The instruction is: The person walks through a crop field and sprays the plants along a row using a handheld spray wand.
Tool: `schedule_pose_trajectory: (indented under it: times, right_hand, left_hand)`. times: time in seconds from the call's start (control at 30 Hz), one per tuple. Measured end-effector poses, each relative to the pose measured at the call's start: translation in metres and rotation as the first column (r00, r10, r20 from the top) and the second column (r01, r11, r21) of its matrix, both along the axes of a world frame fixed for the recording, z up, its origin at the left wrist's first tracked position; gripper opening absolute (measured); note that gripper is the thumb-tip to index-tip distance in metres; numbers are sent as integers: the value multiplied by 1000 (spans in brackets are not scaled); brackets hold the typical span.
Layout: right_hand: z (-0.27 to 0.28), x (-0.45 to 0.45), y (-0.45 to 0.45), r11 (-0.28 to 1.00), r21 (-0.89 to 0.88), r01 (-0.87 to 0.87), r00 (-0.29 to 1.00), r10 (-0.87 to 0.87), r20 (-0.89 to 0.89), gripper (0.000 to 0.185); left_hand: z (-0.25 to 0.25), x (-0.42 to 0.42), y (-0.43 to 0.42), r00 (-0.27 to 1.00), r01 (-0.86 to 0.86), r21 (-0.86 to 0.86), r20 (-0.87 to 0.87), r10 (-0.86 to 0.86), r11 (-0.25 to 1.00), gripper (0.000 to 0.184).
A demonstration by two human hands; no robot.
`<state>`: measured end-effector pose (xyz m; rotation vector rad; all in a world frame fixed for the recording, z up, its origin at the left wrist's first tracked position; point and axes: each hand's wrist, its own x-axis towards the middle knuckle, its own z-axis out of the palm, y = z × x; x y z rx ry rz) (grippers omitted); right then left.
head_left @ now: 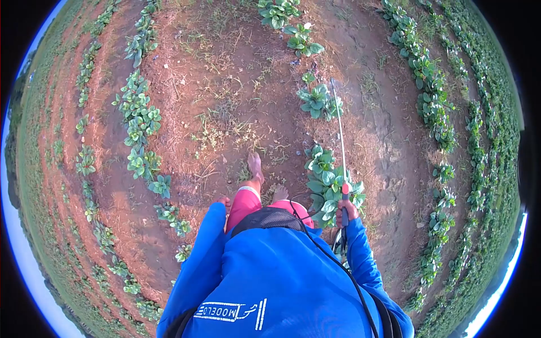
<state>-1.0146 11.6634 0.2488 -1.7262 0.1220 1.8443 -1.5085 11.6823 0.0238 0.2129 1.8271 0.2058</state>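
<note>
My right hand (347,210), at the end of a blue sleeve, is closed around the dark handle of a spray wand (341,134). The wand has an orange-red part just above the grip, and its long thin lance points forward. Its tip lies beside a leafy green plant (315,101). Below the lance and close to my right hand grows a larger leafy plant (327,183). My left hand (225,201) hangs low by my left thigh, near the pink shorts (246,204). Its fingers are mostly hidden, and I cannot tell whether they are closed.
My bare left foot (255,164) is forward on the reddish soil (225,84); the right foot (280,194) is farther back. Crop rows run ahead on the left (138,112) and right (431,101). A black cord (327,248) crosses my blue shirt.
</note>
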Motion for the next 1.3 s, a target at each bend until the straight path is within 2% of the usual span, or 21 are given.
schedule_pose_trajectory:
  times: [0.03, 0.17, 0.2, 0.37, 0.53, 0.6, 0.63, 0.73, 0.87, 0.9, 1.0, 1.03, 1.1, 1.13, 1.17, 1.2, 1.3]
  right_hand:
    - [0, -1, 25, 1000, 22, -22, 999, 22, -30, 24]
    - [-18, -9, 124, 987, 132, -89, 990, 102, -101, 24]
    - [-38, -5, 150, 989, 123, -77, 975, 101, -199, 24]
    - [-27, -34, 299, 987, 139, -83, 870, 140, -473, 26]
    - [-7, -51, 426, 980, 193, 45, 845, 66, -531, 31]
    - [7, -56, 463, 972, 209, 103, 865, 16, -502, 32]
    - [5, -53, 475, 972, 203, 118, 852, 6, -524, 32]
    - [13, -57, 497, 970, 203, 137, 836, -4, -549, 32]
    - [23, -73, 488, 973, 196, 124, 850, -2, -527, 31]
    - [22, -75, 482, 982, 162, 95, 851, 4, -525, 31]
    - [29, -87, 458, 999, 29, 19, 878, -3, -479, 29]
    - [30, -89, 452, 1000, 20, -21, 878, 28, -478, 29]
    - [30, -89, 440, 995, -4, -99, 875, 85, -476, 27]
    - [29, -90, 438, 991, -74, -108, 872, 59, -485, 27]
    - [27, -91, 439, 983, -139, -117, 869, 34, -493, 26]
    - [25, -92, 445, 972, -198, -129, 866, 13, -500, 25]
    - [18, -103, 483, 968, -218, -121, 868, -3, -497, 26]
  left_hand:
    - [8, 1, 14, 997, 64, -35, -33, -65, 997, 26]
    - [-14, -9, 70, 994, 102, -5, 24, -102, 995, 26]
    - [-20, -9, 91, 994, 108, -11, 33, -107, 994, 25]
    - [-19, -22, 192, 985, 142, 50, 86, -146, 989, 20]
    - [13, -41, 299, 990, 124, 46, 67, -127, 991, 18]
    - [15, -55, 325, 993, 94, 136, 54, -102, 986, 19]
    - [15, -60, 335, 995, 80, 180, 49, -90, 980, 20]
    - [23, -73, 366, 993, 92, 173, 51, -102, 981, 21]
    - [7, -82, 377, 992, 113, 82, 53, -118, 990, 24]
    - [-55, -107, 359, 958, 92, 194, 251, -140, 977, 28]
    - [-51, -105, 355, 935, -126, 239, 354, 35, 963, 22]
    - [-27, -92, 378, 973, -53, 90, 227, 32, 994, 21]
    - [-21, -89, 412, 972, 63, 44, 224, -72, 997, 23]
    - [-16, -84, 431, 966, 121, 25, 228, -124, 992, 25]
    - [42, -71, 459, 937, 92, 172, 317, -143, 981, 27]
    - [81, -62, 488, 911, 183, 270, 316, -266, 945, 26]
    - [186, -41, 581, 763, 425, 546, 214, -610, 722, 24]
